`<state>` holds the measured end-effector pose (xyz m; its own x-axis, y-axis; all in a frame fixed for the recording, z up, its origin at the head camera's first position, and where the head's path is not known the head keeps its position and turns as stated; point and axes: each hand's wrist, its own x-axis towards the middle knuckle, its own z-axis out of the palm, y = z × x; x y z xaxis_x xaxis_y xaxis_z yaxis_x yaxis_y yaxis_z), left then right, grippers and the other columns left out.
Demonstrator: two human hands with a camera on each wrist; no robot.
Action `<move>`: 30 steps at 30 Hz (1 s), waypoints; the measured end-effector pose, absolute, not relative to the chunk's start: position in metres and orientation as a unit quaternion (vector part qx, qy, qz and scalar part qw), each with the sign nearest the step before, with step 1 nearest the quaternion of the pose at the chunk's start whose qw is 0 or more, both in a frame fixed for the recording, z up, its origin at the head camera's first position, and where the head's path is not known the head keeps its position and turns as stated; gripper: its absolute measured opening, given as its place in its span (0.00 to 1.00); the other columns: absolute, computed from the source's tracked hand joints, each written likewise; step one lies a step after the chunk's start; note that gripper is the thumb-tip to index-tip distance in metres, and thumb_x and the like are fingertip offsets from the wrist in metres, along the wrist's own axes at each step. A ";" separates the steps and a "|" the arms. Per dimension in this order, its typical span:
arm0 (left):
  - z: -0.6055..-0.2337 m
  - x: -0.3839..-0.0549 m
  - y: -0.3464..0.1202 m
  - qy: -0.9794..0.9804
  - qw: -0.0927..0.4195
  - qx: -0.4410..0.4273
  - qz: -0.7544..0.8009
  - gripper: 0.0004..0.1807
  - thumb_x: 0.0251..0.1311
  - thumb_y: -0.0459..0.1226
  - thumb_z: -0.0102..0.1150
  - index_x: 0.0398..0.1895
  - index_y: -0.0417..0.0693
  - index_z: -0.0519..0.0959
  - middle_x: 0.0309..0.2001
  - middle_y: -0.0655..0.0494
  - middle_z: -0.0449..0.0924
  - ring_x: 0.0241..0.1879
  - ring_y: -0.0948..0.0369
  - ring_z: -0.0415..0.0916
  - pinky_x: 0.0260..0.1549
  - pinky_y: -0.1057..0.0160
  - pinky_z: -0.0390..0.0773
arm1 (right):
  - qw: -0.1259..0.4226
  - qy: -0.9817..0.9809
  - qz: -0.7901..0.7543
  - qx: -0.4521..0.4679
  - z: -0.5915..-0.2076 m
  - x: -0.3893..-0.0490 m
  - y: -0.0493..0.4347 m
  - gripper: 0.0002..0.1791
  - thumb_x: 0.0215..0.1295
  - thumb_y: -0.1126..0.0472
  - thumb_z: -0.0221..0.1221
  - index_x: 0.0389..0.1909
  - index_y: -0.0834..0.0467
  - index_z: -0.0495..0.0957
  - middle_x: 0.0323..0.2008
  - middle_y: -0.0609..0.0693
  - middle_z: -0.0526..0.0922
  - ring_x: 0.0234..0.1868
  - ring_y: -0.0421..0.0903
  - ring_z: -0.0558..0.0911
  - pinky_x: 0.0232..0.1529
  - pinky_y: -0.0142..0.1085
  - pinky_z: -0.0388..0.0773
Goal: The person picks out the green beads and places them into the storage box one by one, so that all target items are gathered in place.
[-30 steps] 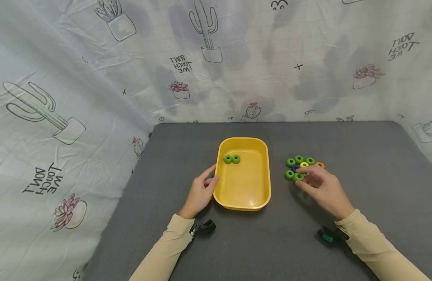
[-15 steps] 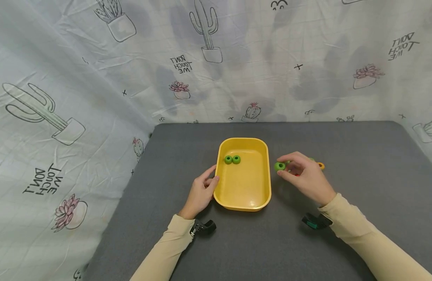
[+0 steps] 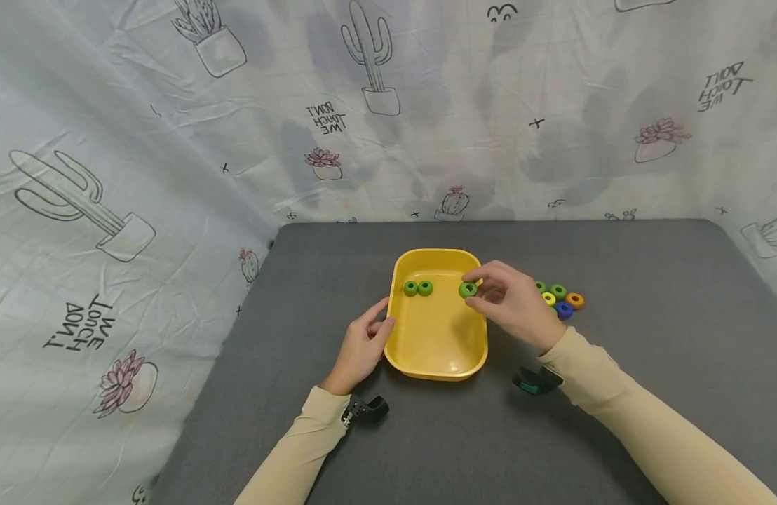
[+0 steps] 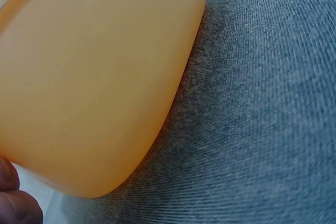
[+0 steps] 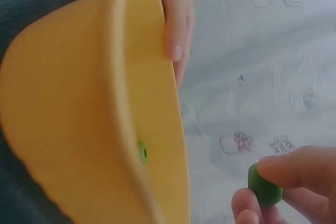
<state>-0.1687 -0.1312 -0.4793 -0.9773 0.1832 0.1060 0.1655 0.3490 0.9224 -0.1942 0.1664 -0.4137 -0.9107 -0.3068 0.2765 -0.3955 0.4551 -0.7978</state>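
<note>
One green ring (image 3: 463, 294) has moved leftward, grasped by the right hand (image 3: 515, 301), so it is now above the yellow tray (image 3: 433, 337) that the left hand (image 3: 358, 347) holds.

I am in a small, curtained-off nook that looks like a makeshift recording booth; whether it stands in a home or a lab I cannot tell. Pale, creased fabric (image 3: 552, 91) hangs along the far side and the left, printed with potted cacti (image 3: 379, 102), pink succulents (image 3: 322, 160) and mirror-written lettering (image 3: 325, 117) reading "Don't touch me". Before me spreads a dark grey worktop (image 3: 439, 449) with rounded far corners, its surface woven-looking up close. Black gear (image 3: 366, 408) sits at both my wrists, which also suggests recording.
</note>
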 end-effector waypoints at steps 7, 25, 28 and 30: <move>-0.479 -0.168 -0.131 0.820 0.011 0.104 0.563 0.27 0.79 0.40 0.55 0.77 0.46 0.68 0.26 0.42 0.81 0.17 0.64 0.68 0.20 0.69 0.69 | 0.044 -0.854 0.465 0.229 -0.410 -0.206 0.147 0.17 0.64 0.68 0.71 0.54 0.58 0.84 0.47 0.53 0.83 0.42 0.47 0.84 0.44 0.41 0.85; -0.481 -0.171 -0.132 0.818 0.011 0.101 0.566 0.26 0.79 0.39 0.55 0.77 0.47 0.70 0.20 0.53 0.73 0.16 0.63 0.67 0.19 0.69 0.68 | -0.009 -0.859 0.456 0.230 -0.415 -0.237 0.098 0.18 0.64 0.67 0.71 0.55 0.62 0.84 0.53 0.57 0.84 0.44 0.51 0.86 0.46 0.44 0.84; -0.482 -0.171 -0.132 0.817 0.013 0.100 0.568 0.26 0.79 0.39 0.55 0.76 0.48 0.70 0.20 0.54 0.72 0.15 0.63 0.67 0.19 0.69 0.67 | -0.016 -0.869 0.441 0.226 -0.419 -0.243 0.090 0.17 0.64 0.66 0.71 0.53 0.61 0.84 0.51 0.57 0.84 0.43 0.52 0.85 0.47 0.44 0.84; -0.482 -0.171 -0.133 0.814 0.015 0.099 0.572 0.26 0.79 0.39 0.55 0.76 0.49 0.70 0.20 0.53 0.73 0.15 0.63 0.67 0.19 0.69 0.67 | -0.023 -0.872 0.435 0.225 -0.423 -0.246 0.086 0.15 0.65 0.66 0.71 0.52 0.61 0.85 0.49 0.56 0.84 0.43 0.52 0.84 0.47 0.43 0.83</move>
<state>-0.1712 -0.1327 -0.4825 -0.9799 0.1784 0.0887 0.1438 0.3253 0.9346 -0.2463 0.0856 -0.4233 -0.8981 -0.4117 0.1548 -0.3711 0.5207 -0.7689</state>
